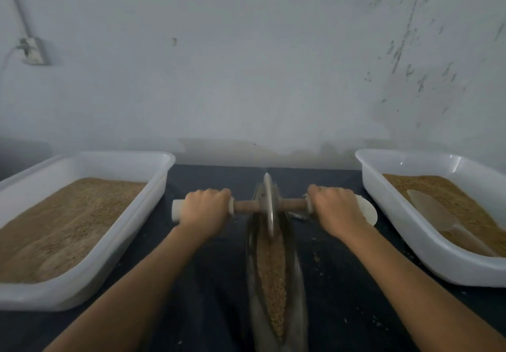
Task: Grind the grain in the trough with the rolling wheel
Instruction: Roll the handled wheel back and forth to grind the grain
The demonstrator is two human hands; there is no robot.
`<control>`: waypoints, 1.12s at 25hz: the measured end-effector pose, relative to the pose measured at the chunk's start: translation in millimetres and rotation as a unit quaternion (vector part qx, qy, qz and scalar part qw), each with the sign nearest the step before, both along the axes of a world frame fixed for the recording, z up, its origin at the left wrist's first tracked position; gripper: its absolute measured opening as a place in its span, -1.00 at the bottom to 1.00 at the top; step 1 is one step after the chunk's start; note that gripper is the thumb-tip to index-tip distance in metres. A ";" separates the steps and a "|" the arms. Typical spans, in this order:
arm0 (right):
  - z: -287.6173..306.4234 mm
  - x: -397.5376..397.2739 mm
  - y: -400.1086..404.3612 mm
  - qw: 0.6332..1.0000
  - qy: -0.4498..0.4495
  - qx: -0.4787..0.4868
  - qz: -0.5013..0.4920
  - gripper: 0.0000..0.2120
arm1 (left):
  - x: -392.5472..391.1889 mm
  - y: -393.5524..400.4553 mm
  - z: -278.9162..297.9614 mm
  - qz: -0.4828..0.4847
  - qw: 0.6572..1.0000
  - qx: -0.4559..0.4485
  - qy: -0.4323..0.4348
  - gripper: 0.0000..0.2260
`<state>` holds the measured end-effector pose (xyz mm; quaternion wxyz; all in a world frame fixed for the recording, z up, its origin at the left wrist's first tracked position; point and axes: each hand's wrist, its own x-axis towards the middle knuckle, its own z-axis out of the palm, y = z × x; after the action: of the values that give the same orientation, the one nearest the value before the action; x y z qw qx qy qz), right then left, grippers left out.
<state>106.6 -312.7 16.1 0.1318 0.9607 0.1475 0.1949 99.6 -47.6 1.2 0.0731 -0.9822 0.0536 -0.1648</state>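
A narrow metal trough (297,283) runs away from me down the middle of the dark table, with a line of brown grain (271,269) in its groove. The thin rolling wheel (269,203) stands upright in the far part of the trough on a wooden axle (246,206) with white grips at both ends. My left hand (205,209) grips the left end of the axle. My right hand (336,210) grips the right end. Both arms are stretched forward.
A white plastic tub (131,236) of fine brown meal sits at the left. A second white tub (410,228) at the right holds grain and a pale scoop (438,217). Loose grains dot the table (208,283). A wall stands close behind.
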 end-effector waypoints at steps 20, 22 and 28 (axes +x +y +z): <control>-25.6 13.1 -10.7 0.999 -0.029 0.034 -0.026 -0.80 | 4.7 -10.1 17.1 -0.010 0.999 0.049 -0.020 -0.84; -36.3 -20.5 -21.8 0.999 -0.001 0.041 -0.006 -0.71 | -25.6 -3.4 8.0 -0.032 0.998 0.051 -0.014 -0.77; -33.7 -119.2 -49.1 0.988 -0.014 0.072 0.140 -0.65 | -117.5 19.0 -12.0 -0.197 0.967 0.013 -0.160 -0.84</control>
<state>-12.6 -361.8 -17.5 0.0361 0.9348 0.2639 0.2350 -17.9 -28.6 -10.8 0.0593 -0.9121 0.2357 -0.3302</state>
